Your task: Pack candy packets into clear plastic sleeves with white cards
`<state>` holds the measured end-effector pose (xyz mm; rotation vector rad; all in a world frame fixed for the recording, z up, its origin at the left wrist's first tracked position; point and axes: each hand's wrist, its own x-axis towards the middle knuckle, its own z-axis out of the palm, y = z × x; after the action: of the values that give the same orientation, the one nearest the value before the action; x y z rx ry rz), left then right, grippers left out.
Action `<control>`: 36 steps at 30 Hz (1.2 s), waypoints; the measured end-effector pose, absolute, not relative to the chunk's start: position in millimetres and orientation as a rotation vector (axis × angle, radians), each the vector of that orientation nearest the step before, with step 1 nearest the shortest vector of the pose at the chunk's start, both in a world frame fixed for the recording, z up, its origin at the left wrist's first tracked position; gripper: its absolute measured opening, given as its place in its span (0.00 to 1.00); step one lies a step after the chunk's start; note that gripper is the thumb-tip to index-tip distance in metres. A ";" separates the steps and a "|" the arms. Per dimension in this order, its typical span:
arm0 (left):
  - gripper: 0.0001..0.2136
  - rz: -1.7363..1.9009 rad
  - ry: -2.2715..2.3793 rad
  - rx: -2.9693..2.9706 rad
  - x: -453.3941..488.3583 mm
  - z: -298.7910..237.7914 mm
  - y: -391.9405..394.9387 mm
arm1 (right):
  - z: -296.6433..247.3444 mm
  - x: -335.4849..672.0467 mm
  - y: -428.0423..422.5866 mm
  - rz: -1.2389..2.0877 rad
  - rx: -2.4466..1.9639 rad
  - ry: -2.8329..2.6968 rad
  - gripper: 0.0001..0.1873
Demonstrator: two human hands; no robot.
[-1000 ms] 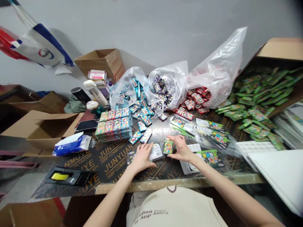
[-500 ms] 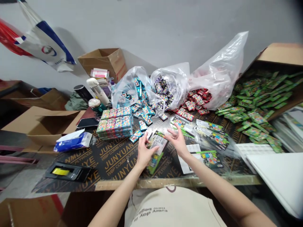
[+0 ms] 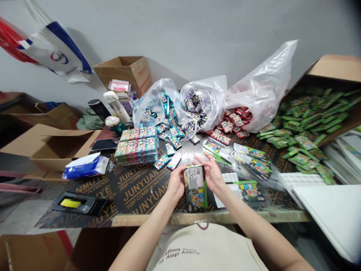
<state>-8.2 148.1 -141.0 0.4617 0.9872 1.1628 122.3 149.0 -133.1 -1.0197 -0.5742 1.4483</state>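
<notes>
A flat printed packet [image 3: 194, 190], black and green with a pale label panel, is held upright in front of me near the table's front edge. My left hand [image 3: 177, 183] is closed on its left edge. At the upper right edge, my right hand [image 3: 213, 174] grips it too, with some fingers stretched past the top. Just beyond the left hand lie small boxes, one with a pale face [image 3: 174, 162] and one blue [image 3: 161, 162]. Right of my right hand, a green and black packet [image 3: 248, 191] rests by a white sheet [image 3: 222, 201].
Clear bags hold small blue [image 3: 170, 122], purple-black [image 3: 194, 107] and red boxes [image 3: 235, 120]. A wrapped stack [image 3: 137, 146] stands left. More packets [image 3: 251, 162] lie right, near a carton of green packets [image 3: 316, 109]. A tape dispenser [image 3: 79, 203] and blue wipes pack [image 3: 86, 167] are at left.
The packet has been turned upright and drawn nearer to me. My right hand has come down to its edge. The pale-faced small box now lies uncovered beyond my left hand.
</notes>
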 end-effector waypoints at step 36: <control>0.05 0.779 1.074 1.838 -19.3 -94.6 168.1 | -116.1 173.7 137.5 1.086 -1.219 -1.463 0.09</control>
<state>-19.3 168.1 -94.6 1.8379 1.0739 0.7789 173.7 137.5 -116.1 -1.2188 -1.4625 1.0861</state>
